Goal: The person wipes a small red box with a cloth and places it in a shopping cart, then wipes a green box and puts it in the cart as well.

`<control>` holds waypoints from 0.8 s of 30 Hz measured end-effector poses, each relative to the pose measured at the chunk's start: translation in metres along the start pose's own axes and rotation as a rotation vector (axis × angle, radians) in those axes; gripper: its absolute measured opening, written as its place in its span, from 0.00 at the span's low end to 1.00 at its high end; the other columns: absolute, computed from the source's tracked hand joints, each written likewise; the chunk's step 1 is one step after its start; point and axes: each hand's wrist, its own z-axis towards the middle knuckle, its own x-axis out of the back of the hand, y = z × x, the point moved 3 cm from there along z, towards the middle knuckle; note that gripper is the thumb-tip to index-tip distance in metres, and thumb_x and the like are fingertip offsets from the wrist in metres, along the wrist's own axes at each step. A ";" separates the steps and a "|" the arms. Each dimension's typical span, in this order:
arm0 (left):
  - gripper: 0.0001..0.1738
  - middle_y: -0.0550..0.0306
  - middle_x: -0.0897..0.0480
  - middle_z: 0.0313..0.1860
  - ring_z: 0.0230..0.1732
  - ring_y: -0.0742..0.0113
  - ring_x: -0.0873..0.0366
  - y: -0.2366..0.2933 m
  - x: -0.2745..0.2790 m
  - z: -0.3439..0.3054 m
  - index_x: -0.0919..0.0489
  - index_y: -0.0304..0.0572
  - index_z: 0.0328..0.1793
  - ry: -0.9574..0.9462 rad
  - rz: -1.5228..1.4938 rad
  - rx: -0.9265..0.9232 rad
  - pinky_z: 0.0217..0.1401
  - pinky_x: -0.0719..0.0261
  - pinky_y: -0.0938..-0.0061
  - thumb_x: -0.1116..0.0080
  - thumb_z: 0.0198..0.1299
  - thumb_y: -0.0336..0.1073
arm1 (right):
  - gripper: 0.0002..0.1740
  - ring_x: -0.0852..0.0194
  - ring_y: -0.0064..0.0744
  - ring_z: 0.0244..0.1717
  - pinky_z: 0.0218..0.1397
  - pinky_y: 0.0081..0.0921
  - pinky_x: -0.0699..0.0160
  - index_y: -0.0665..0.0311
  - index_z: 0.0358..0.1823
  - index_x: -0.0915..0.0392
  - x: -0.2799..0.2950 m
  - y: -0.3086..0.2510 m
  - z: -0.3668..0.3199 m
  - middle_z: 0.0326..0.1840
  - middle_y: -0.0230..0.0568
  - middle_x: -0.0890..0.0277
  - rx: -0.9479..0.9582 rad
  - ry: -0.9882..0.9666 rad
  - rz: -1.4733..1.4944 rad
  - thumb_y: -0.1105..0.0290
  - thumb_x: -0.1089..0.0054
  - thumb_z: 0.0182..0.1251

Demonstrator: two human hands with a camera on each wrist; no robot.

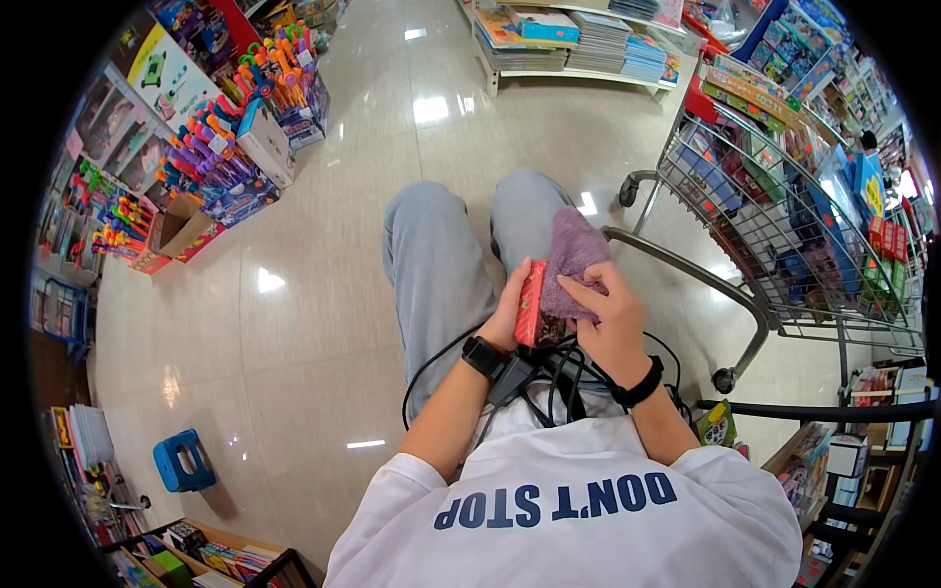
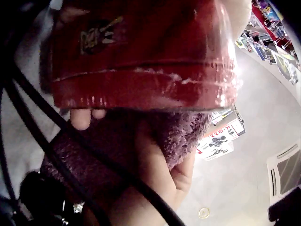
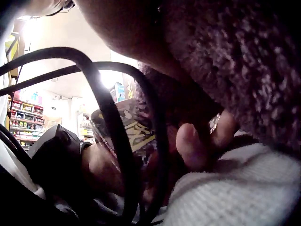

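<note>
Over the lap, the left hand [image 1: 504, 312] grips a small red box [image 1: 530, 306] by its side. Shiny clear wrap covers the box, as the left wrist view shows, and a dark printed face with yellow lettering appears in the right wrist view. A fluffy purple cloth [image 1: 576, 257] lies against the box's right side. The right hand [image 1: 616, 321] holds this cloth, its fingers bent over the fabric. In the left wrist view, fingertips [image 2: 80, 119] show just below the box edge. Part of the box is hidden behind the cloth.
Black cables [image 1: 564, 377] loop around both wrists and the lap. A metal shopping cart [image 1: 745, 176] full of boxed goods stands at the right. Toy displays [image 1: 211, 147] line the left, a blue stool [image 1: 183, 461] stands on the floor, and a low shelf [image 1: 578, 44] holds books ahead.
</note>
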 end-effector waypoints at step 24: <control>0.39 0.42 0.27 0.61 0.60 0.53 0.27 0.007 -0.003 -0.001 0.35 0.34 0.67 -0.035 -0.058 -0.058 0.65 0.30 0.61 0.69 0.67 0.63 | 0.20 0.26 0.37 0.38 0.40 0.29 0.26 0.58 0.31 0.16 -0.004 0.000 0.001 0.33 0.35 0.30 0.066 -0.050 0.036 0.82 0.47 0.32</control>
